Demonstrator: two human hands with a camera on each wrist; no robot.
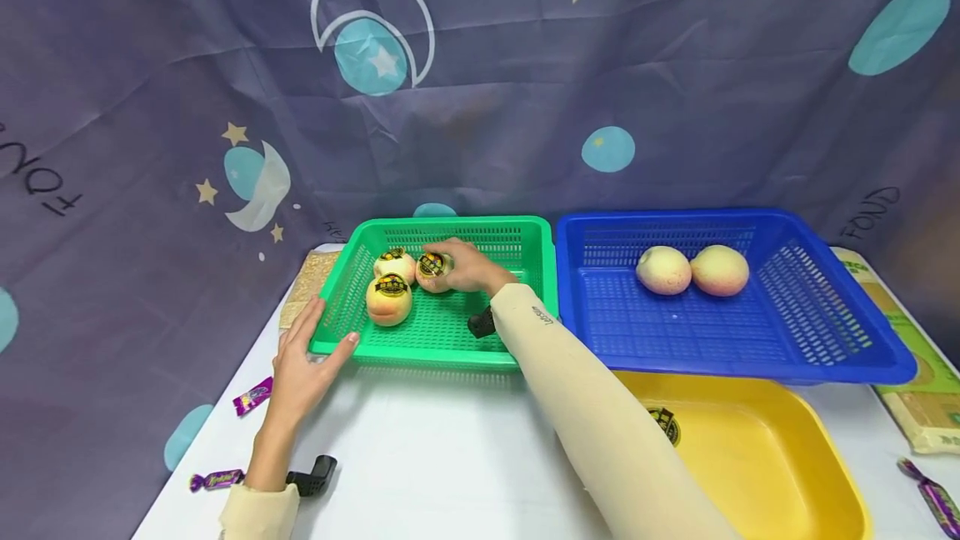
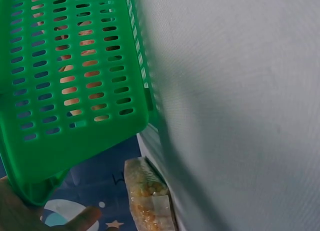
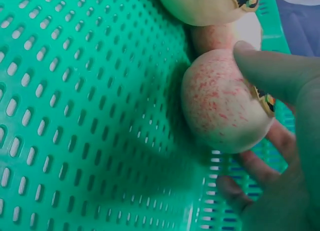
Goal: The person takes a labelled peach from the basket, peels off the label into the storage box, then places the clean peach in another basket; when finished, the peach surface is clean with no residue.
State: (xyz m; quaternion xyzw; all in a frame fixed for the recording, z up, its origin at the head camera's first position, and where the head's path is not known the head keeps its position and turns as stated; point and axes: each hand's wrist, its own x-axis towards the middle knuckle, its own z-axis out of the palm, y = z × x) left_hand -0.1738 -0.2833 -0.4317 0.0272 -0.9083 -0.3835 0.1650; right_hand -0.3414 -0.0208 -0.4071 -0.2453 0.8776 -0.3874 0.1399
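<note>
Left hand (image 1: 303, 369) lies flat on the white table (image 1: 435, 457), fingers straight, thumb touching the front-left corner of the green basket (image 1: 442, 340); nothing is gripped. Basket slide is likely if that bracing slips. Right hand (image 1: 468, 267) is curled round a stickered peach (image 1: 432, 271) inside the green basket, beside two other stickered peaches (image 1: 390, 288). The hold looks like fingertips only, so the fruit could be dropped or rolled, and neighbours could be knocked and bruised. Two unlabelled peaches (image 1: 692, 270) sit in the blue basket (image 1: 825, 340); a yellow tray (image 1: 787, 457) is in front. Wrapped candies (image 1: 252, 396) lie at the table edges. A moon-and-star curtain (image 1: 480, 90) is hung behind.
</note>
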